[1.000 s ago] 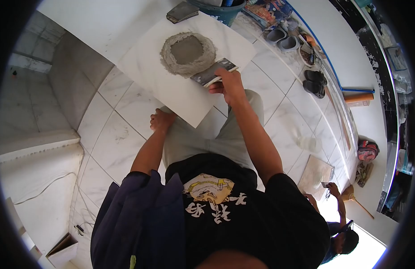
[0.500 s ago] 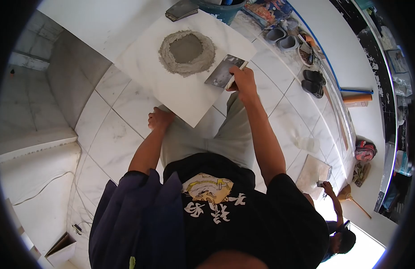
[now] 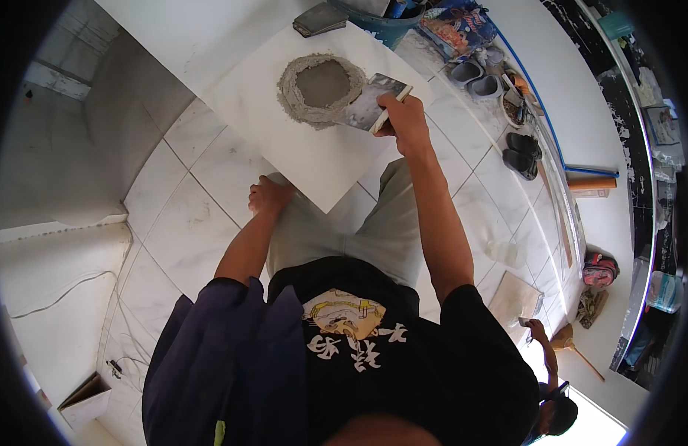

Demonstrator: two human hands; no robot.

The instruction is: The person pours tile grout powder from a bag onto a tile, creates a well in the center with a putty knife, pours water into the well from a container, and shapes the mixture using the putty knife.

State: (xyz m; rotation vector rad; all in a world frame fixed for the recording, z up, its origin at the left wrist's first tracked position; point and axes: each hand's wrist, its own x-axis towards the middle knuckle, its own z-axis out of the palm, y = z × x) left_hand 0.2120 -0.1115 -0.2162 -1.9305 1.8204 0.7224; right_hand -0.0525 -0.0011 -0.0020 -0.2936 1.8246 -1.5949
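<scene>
My right hand (image 3: 405,123) is closed around the pale edge grip of a flat metal trowel (image 3: 368,102). The trowel's blade touches or overlaps the right side of a ring of grey mortar (image 3: 290,93), with a smoother, wet-looking grey middle (image 3: 322,83). This mortar lies on a large white tile (image 3: 314,163), whose near corner points towards my lap. My left hand (image 3: 268,195) rests on my knee beside the tile's left edge, fingers curled; whether anything is inside them is hidden.
Dark flat pieces (image 3: 319,20) are stacked beyond the mortar, beside a teal bucket (image 3: 381,26). Grey clogs (image 3: 484,85) and black shoes (image 3: 521,154) stand at the right. A co-worker (image 3: 556,412) at the lower right reaches to a tile (image 3: 513,301).
My right hand first drew the trowel away from the mortar to the right, then brought it back against the ring's right side. The view has shifted slightly. The co-worker's hand has moved slightly.
</scene>
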